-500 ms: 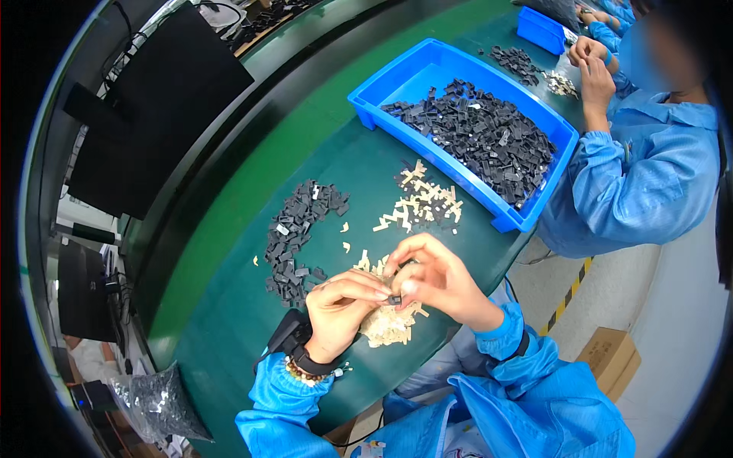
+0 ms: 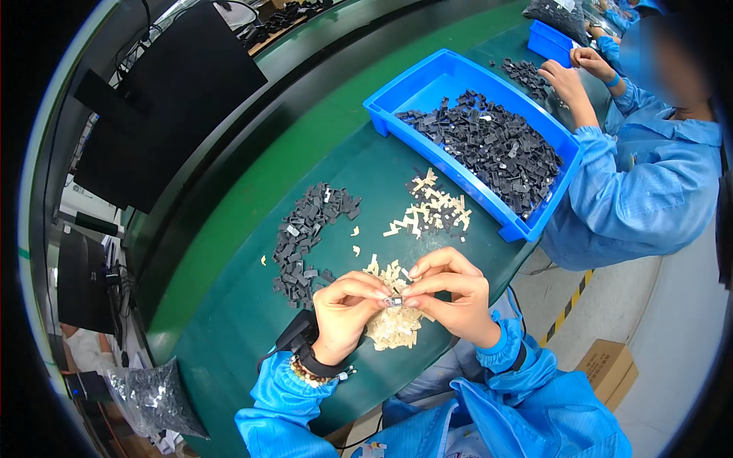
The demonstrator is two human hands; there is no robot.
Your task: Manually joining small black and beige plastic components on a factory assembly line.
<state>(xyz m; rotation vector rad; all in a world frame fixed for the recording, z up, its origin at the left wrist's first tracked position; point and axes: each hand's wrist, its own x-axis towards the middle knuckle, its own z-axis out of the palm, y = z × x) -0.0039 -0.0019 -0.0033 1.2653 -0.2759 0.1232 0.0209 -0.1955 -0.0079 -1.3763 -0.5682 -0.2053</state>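
Between my hands is a small black plastic part with a light, shiny face [image 2: 394, 301]. The fingertips and thumb of my left hand [image 2: 341, 311] pinch it from the left. My right hand [image 2: 456, 299] meets it from the other side, thumb and fingertips pressed together at its edge. Just beneath lies a heap of cream-coloured small strips [image 2: 395, 330], partly covered by my fingers. A curved pile of black plastic parts [image 2: 299, 244] spreads to the left of my hands. Farther off, cream strips mixed with dark bits [image 2: 431, 208] are scattered on the green table mat [image 2: 221, 336].
A large blue tray [image 2: 450, 156] full of black parts stands at the far right. Beyond it, a co-worker in a blue smock [image 2: 641, 191] handles a dark pile [image 2: 527, 76] near a smaller blue bin [image 2: 548, 42]. A clear bag of dark parts [image 2: 160, 397] lies at the lower left.
My right hand's raised fingers have come down and closed at the part, whose light face now shows. The co-worker's hands have moved apart. The whole view has shifted slightly.
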